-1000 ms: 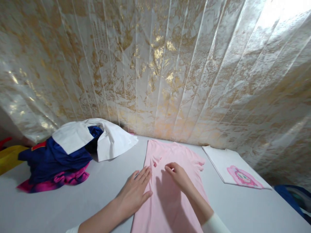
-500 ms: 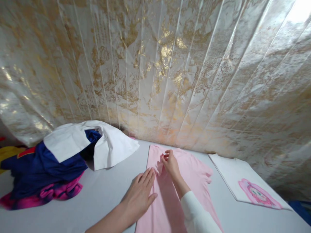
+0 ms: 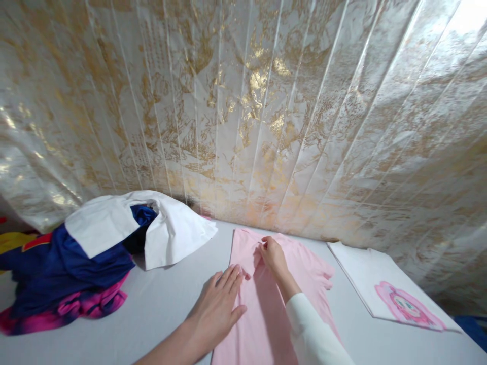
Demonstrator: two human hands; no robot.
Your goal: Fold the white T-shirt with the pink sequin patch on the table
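A pink T-shirt (image 3: 262, 304) lies on the white table, its left side folded in to a straight edge and one sleeve spread out to the right. My left hand (image 3: 218, 301) rests flat on that folded left edge, fingers stretched and slightly apart. Higher up on the shirt, my right hand (image 3: 274, 257) pinches a bit of the pink cloth between thumb and fingers. Small creases run in the cloth between the two hands.
A heap at the left holds a white garment (image 3: 167, 233), dark blue clothing (image 3: 72, 268) and a pink-and-purple piece (image 3: 95, 304). To the right lies a folded white shirt (image 3: 365, 274) with a pink cartoon print. A gold-patterned, plastic-covered wall (image 3: 243, 111) rises behind the table.
My right hand has moved slightly to the right, drawing the pinched cloth along with it. My left hand stays flat in nearly the same place.
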